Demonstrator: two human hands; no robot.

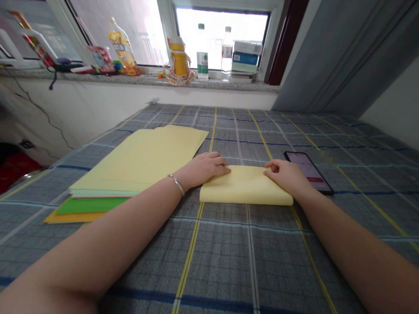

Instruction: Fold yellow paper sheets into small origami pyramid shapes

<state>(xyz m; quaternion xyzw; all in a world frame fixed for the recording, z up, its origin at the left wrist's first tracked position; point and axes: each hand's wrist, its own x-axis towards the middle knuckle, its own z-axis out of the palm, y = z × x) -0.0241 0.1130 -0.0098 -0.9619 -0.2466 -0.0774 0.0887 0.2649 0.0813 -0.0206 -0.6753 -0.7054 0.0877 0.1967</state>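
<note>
A sheet of pale yellow paper lies on the checked cloth in front of me, bent over on itself. Its near side forms a rounded, uncreased bend, and its far edge runs between my hands. At the far left corner, my left hand grips the paper with its fingers together over the edge. My right hand pinches the far right part of that edge between thumb and curled fingers. A bracelet circles my left wrist.
Left of my hands lies a stack of coloured paper, yellow on top, green and orange below. A phone rests beyond my right hand. Bottles, a yellow cup and boxes line the windowsill.
</note>
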